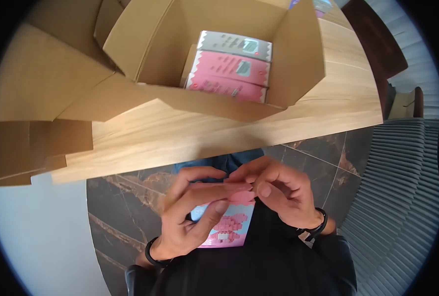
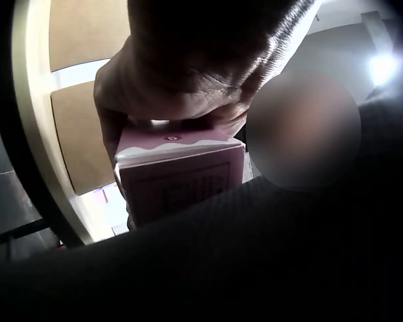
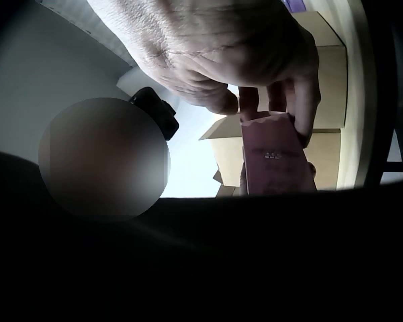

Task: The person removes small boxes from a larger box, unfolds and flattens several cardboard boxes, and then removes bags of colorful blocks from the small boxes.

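A small pink box (image 1: 232, 228) with a pink block-built figure pictured on its pale blue front is held upright before the person's body. The left hand (image 1: 189, 214) grips it from the left side, thumb across the front and fingers over the top. At the top right corner, the right hand (image 1: 289, 195) has its thumb and curled fingers at the scalloped pink top edge. In the left wrist view the box (image 2: 181, 178) shows its white wavy trim below the palm. The right wrist view has fingers reaching down past the top of the box (image 3: 274, 157).
An open cardboard carton (image 1: 298, 64) stands on the wooden table (image 1: 190, 133), holding several pink and grey boxes (image 1: 232, 66). Cardboard flaps (image 1: 46, 74) spread at the left. A dark chair (image 1: 377, 39) is at the back right, a grey ribbed surface (image 1: 397, 197) at the right.
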Motion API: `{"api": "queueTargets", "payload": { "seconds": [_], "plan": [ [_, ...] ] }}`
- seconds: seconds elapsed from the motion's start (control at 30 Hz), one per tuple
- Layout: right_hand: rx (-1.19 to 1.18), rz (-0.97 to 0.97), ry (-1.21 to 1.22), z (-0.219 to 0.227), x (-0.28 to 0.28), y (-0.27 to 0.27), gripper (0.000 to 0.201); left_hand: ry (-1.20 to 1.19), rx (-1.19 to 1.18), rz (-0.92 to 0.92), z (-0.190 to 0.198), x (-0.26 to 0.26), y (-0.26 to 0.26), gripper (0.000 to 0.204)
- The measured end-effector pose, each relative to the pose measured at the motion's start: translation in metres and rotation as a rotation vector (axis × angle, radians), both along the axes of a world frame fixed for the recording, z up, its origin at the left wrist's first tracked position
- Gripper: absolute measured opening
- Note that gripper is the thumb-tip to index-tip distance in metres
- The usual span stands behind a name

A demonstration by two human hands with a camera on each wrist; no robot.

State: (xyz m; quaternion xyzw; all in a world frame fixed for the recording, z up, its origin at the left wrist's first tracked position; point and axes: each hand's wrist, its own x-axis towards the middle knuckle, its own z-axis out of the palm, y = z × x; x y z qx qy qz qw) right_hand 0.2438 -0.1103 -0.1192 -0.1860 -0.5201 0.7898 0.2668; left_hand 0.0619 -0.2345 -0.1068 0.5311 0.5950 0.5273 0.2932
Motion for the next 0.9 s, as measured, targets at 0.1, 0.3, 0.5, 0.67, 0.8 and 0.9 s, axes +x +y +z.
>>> {"api": "queueTargets", "payload": {
  "seconds": [0.1, 0.3, 0.5, 0.67, 0.8, 0.9],
  "plan": [
    [0.002, 0.019, -0.023, -0.007, -0.002, -0.006, 0.009, -0.09, -0.064, -0.126, 0.0, -0.004, -0.005, 0.028],
    [0.05, 0.084, -0.038, -0.004, -0.002, -0.001, 0.008, -0.135, -0.07, -0.154, 0.0, -0.015, -0.015, 0.031],
    [0.073, 0.104, -0.047, -0.001, -0.005, 0.004, 0.008, -0.167, -0.083, -0.165, 0.0, -0.017, -0.014, 0.033],
    [0.126, 0.108, -0.046, -0.007, -0.003, 0.011, 0.012, -0.096, -0.026, -0.203, -0.004, -0.017, -0.009, 0.038],
    [0.105, 0.099, -0.052, -0.002, -0.004, 0.013, 0.013, -0.012, 0.018, -0.235, -0.002, -0.018, -0.005, 0.036],
    [-0.001, 0.142, 0.004, -0.004, -0.001, 0.014, 0.012, -0.052, 0.01, -0.236, -0.005, -0.015, -0.007, 0.034]
  ]
}}
